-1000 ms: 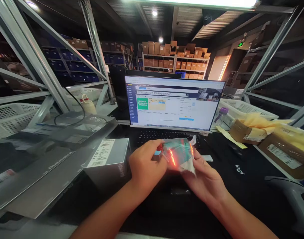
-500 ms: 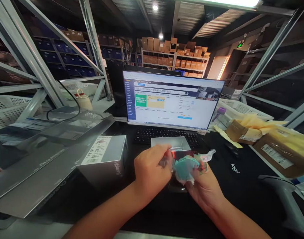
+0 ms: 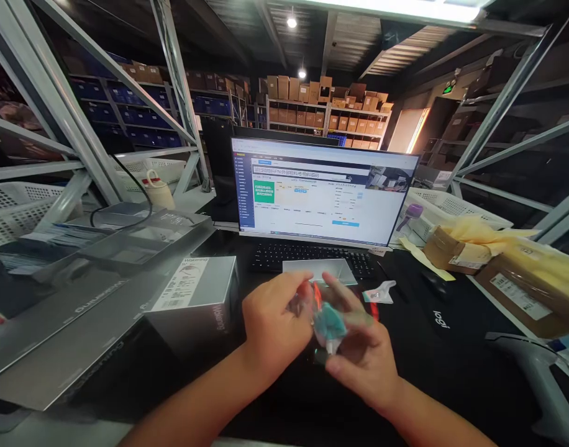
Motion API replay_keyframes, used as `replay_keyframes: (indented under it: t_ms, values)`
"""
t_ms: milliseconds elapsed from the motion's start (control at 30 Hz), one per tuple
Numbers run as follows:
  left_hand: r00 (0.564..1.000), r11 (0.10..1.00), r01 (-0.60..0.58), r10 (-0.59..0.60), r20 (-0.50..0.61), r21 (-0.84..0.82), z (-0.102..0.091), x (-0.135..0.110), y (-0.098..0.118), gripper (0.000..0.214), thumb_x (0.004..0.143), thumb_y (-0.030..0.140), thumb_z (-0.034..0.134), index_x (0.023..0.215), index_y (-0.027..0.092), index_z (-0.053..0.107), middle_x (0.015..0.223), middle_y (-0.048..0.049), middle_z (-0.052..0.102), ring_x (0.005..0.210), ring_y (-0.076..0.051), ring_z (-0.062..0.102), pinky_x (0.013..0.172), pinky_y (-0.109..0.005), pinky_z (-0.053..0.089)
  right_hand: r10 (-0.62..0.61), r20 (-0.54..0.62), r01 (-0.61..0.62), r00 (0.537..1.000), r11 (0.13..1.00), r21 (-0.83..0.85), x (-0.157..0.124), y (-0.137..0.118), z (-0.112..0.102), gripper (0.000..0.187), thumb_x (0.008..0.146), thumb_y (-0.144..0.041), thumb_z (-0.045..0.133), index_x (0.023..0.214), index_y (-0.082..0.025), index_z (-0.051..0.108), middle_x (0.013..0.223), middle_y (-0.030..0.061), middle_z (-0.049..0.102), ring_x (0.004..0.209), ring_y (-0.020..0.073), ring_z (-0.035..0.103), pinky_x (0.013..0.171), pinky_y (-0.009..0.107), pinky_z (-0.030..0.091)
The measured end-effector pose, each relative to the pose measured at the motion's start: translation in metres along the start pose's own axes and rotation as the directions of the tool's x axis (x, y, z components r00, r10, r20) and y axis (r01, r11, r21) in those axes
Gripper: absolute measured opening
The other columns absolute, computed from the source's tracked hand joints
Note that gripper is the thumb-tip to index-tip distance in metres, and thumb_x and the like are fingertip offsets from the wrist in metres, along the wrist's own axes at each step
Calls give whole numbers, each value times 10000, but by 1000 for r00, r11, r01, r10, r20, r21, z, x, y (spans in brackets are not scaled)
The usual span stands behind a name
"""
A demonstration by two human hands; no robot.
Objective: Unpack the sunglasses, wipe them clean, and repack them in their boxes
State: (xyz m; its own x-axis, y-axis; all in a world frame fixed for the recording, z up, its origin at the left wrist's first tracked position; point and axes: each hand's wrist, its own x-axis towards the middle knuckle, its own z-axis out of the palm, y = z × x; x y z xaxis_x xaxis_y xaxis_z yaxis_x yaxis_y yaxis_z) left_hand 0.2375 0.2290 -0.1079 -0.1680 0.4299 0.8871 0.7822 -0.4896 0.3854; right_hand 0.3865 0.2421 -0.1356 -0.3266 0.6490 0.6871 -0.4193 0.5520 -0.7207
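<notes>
Low over the black desk mat, a teal item in a crinkled clear plastic bag [image 3: 330,321] is between my two hands. My left hand [image 3: 277,316] is closed, its thumb and fingers pinching the left side of the bag near a reddish glint. Around the right side curl the fingers of my right hand [image 3: 371,357], with the thumb at the bag's lower end; these fingers are slightly blurred. A small clear plastic packet [image 3: 381,293] with a red edge lies just beyond my right hand. Behind my hands is an open pale grey box [image 3: 319,270].
A grey labelled box [image 3: 198,285] stands to the left, beside flat grey cartons [image 3: 56,329]. Behind are a keyboard [image 3: 270,256] and a lit monitor [image 3: 303,214]. On the right are a mouse [image 3: 433,284], a barcode scanner [image 3: 538,379] and brown cartons [image 3: 517,298].
My right hand has turned and its fingers have spread around the bag. The teal item has shifted slightly left and down. The small clear packet now shows apart from it on the mat.
</notes>
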Motion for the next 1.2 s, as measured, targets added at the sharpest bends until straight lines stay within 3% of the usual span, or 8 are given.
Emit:
replay_keyframes:
  t_ms: [67,200,300,433,600,800,967,1200]
  values:
    - [1000,1000,0,0,0,19,1,0,0,215,791,88,571,917,178,720,765,-4,754,651,-153,703,608,-256,534,-12,-73,13,997,1000,12,-4,8,4,498,729,-316,878,1202,-328,722,1294,83,699,1152,262,677,1005,408,534]
    - [999,998,-38,38,9,59,6,-4,-2,243,767,71,548,904,174,721,746,-5,751,652,-163,710,602,-262,527,-48,-289,-8,956,982,-188,-11,17,3,339,727,-159,860,1012,-329,789,907,-7,799,817,167,743,773,252,596]
    - [1000,998,-27,27,11,61,9,-5,-3,255,754,63,540,894,178,719,752,-3,753,657,-162,712,610,-261,527,-52,-281,-28,958,962,-272,-10,18,-2,231,794,-139,788,944,-314,811,864,-3,793,780,170,731,741,264,591]
    - [1000,997,-10,9,3,79,9,-4,-6,261,740,60,542,882,192,717,772,3,761,678,-162,718,621,-258,524,35,-298,-96,954,977,-193,-7,18,-6,115,824,-221,775,903,-292,821,838,24,782,778,204,719,728,317,585]
    - [1000,994,-26,26,3,106,10,-4,-7,340,658,32,511,878,195,711,705,21,726,636,-154,691,604,-259,496,318,-201,-316,926,948,45,-1,16,-8,160,826,-357,791,949,-258,815,857,46,755,797,218,669,777,363,547]
    - [998,989,-52,46,46,142,11,-5,-6,359,639,30,504,872,201,717,675,29,706,603,-152,668,581,-270,460,494,-55,-462,867,842,280,18,7,-12,239,753,-409,848,884,-217,792,781,32,700,726,170,602,682,294,498]
    - [994,982,-107,101,50,158,8,-5,-2,319,672,30,535,878,188,722,649,34,688,587,-151,655,573,-281,447,559,84,-549,825,757,354,29,3,-17,328,647,-420,915,722,-160,730,646,8,618,588,112,503,551,235,428]
    - [989,976,-140,128,76,168,7,-5,1,298,700,25,541,881,186,716,672,29,700,599,-150,654,583,-290,443,613,39,-520,789,634,572,31,0,-22,350,554,-350,972,681,-190,688,589,-48,557,518,66,441,527,176,449]
